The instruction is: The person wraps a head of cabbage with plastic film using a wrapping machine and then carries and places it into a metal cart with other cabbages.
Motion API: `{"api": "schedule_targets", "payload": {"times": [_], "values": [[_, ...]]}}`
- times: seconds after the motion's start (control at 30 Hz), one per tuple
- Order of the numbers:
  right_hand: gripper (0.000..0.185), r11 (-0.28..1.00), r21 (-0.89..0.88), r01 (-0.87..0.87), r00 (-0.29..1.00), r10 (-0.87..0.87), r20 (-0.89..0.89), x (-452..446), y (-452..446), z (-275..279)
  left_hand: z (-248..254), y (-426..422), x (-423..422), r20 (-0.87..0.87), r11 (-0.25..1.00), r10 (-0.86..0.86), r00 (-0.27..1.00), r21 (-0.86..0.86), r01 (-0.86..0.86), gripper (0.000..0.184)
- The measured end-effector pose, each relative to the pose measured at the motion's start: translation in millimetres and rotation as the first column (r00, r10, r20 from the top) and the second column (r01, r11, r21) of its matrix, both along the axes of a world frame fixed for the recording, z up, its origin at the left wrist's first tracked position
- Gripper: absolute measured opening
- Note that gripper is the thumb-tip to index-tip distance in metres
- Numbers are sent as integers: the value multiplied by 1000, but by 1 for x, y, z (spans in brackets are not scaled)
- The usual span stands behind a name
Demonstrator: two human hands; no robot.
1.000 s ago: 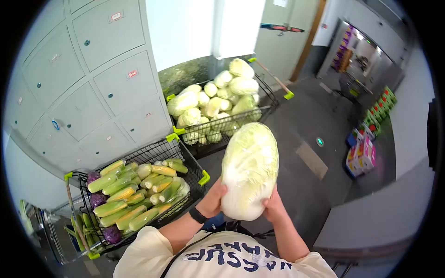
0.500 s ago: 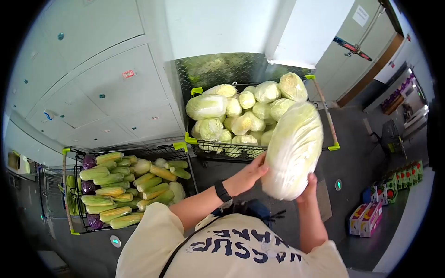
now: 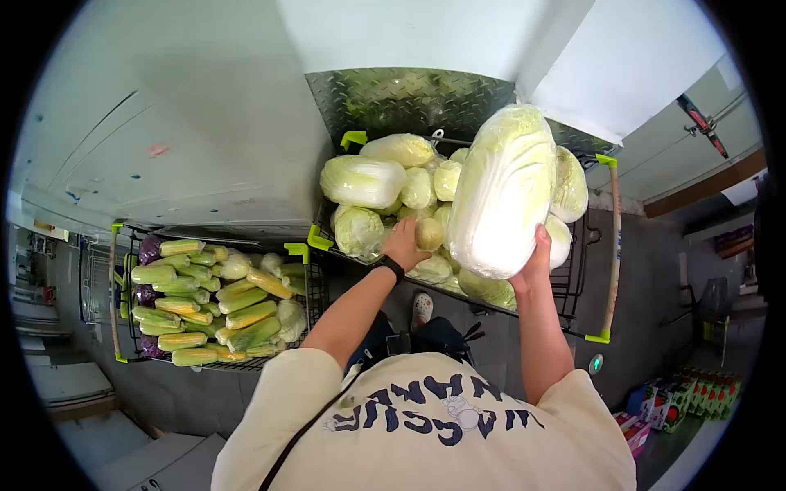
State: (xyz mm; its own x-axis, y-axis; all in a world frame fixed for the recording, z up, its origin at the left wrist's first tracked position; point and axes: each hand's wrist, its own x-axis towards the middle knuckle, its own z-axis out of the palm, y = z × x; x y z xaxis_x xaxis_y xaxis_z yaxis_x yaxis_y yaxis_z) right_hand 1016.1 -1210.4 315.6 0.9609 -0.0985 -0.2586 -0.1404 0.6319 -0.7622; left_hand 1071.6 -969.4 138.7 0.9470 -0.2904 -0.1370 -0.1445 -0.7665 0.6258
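Note:
A large wrapped napa cabbage (image 3: 503,196) rests upright in my right hand (image 3: 534,260), which is closed around its lower right side. The cabbage is raised above a black wire cart (image 3: 602,254) with lime-green corners. My left hand (image 3: 401,244), with a dark watch at the wrist, reaches into this cart and touches the heads there. Its fingers look stretched out, though their tips are partly hidden. Around it lie a pale round cabbage (image 3: 358,231) on the left and a small yellowish one (image 3: 429,234) on the right. Another long napa cabbage (image 3: 363,181) lies on top at the left.
A second cart (image 3: 121,303) on the left holds ears of corn (image 3: 176,304), purple cabbages (image 3: 150,250) and a cauliflower (image 3: 291,319). Grey lockers (image 3: 164,164) and a diamond-plate panel (image 3: 409,102) stand behind. Colourful cartons (image 3: 704,393) sit at the lower right.
My left hand has let go of the large napa cabbage and moved down into the cart. My right hand has kept hold of that cabbage. The view has shifted closer to the cart.

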Motion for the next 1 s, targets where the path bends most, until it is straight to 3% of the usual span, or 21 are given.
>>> {"api": "schedule_targets", "payload": {"times": [0.17,0.27,0.33,0.37,0.4,0.43,0.47,0.5,0.53,0.6,0.63,0.73,0.77,0.83,0.87,0.97,1.0], "values": [[81,1000,-12,-2,1000,2,20,15,-31,-1,-41,-16,3,76,949,84,994,-310,-56,95],[92,997,-70,37,999,-39,-15,11,-44,16,-32,-6,7,58,930,74,996,-363,-48,90],[82,987,-65,144,989,-146,-11,7,-55,12,-32,2,6,-17,823,306,952,-497,-274,76],[73,979,-39,199,980,-199,-13,2,-57,14,-38,4,5,-305,602,332,893,-660,-449,68],[65,970,-12,244,969,-245,-18,-2,-58,14,-33,5,3,-572,327,268,775,-702,-632,61],[62,948,-80,308,949,-312,-41,-5,-61,14,-27,4,1,-719,183,214,661,-636,-750,58],[62,957,-18,288,958,-288,9,-9,-67,8,-20,1,-2,-836,38,136,532,-532,-846,56],[71,952,-18,306,952,-306,-22,-9,-63,14,-19,-1,-3,-918,-95,36,395,-397,-913,54],[82,945,-17,327,943,-327,-54,-10,-59,19,-25,-2,-4,-921,-50,-23,389,-388,-920,54],[82,958,13,287,957,-286,-44,-12,-57,16,-34,-4,-3,-919,48,-138,370,-379,-924,56],[81,962,29,271,962,-270,-33,-12,-57,15,-34,-9,-2,-947,46,-178,267,-279,-959,56],[69,965,-85,248,966,-253,-45,-13,-56,-2,-33,-24,-14,-909,134,-115,400,-413,-901,57],[68,968,-72,240,968,-244,-57,-14,-52,-7,-42,-27,-18,-882,127,-104,460,-471,-873,58],[66,979,23,202,979,-201,-40,-11,-34,-15,-48,-27,-18,-919,53,-25,393,-394,-917,56],[68,984,-53,169,981,-173,-82,-6,-23,-12,-49,-26,-17,-934,13,13,356,-356,-934,55],[71,994,-75,83,978,-95,-186,3,1,-35,9,-15,-5,-941,327,314,129,-20,-945,51],[72,996,-49,71,974,-80,-210,11,10,-43,-3,-6,-9,-932,360,250,263,-162,-919,52]]}}
